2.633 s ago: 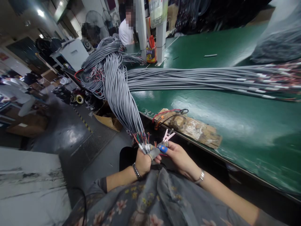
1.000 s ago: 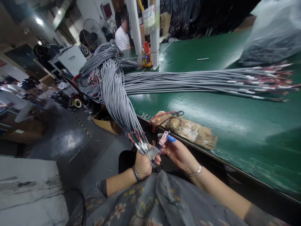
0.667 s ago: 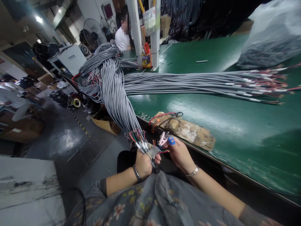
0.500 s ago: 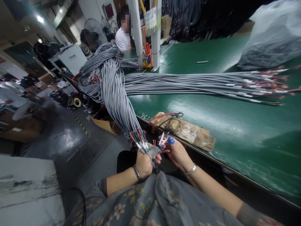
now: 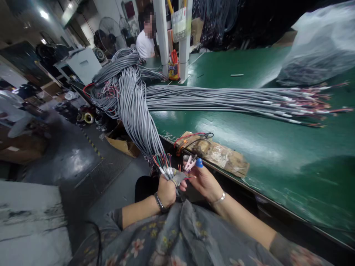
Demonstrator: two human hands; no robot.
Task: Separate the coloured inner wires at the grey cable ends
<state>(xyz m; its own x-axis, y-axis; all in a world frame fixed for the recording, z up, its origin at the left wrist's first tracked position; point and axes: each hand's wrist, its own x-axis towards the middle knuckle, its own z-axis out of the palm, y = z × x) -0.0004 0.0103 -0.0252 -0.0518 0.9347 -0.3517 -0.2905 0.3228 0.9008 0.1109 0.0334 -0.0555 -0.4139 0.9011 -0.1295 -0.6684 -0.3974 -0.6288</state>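
Note:
My left hand (image 5: pixel 167 192) is closed around several grey cables (image 5: pixel 165 175) just below their stripped ends, with grey coverings on its thumb and finger. Thin red, green and black wires fan out above the grip. Close by on the right, my right hand (image 5: pixel 206 184) pinches a small pale pink clip-like tool (image 5: pixel 190 163) beside the bared wires. A blue cover (image 5: pixel 199 162) sits on its thumb. The tool's exact kind is unclear, and its tip is partly hidden among the fingers. From the held ends, a thick cable bundle (image 5: pixel 135 107) runs up onto the bench.
The green bench (image 5: pixel 266 147) carries more grey cables (image 5: pixel 210 98) laid lengthwise. A worn wooden block (image 5: pixel 219 155) with red and black leads lies along its near edge. A plastic bag (image 5: pixel 318 44), white posts (image 5: pixel 162 37) and a seated person (image 5: pixel 145 40) are farther back. An open carton (image 5: pixel 122 142) stands on the floor.
My right hand and the pink tool have shifted slightly left and the tool has turned a little. My left hand keeps its hold on the cables. The whole view has moved slightly.

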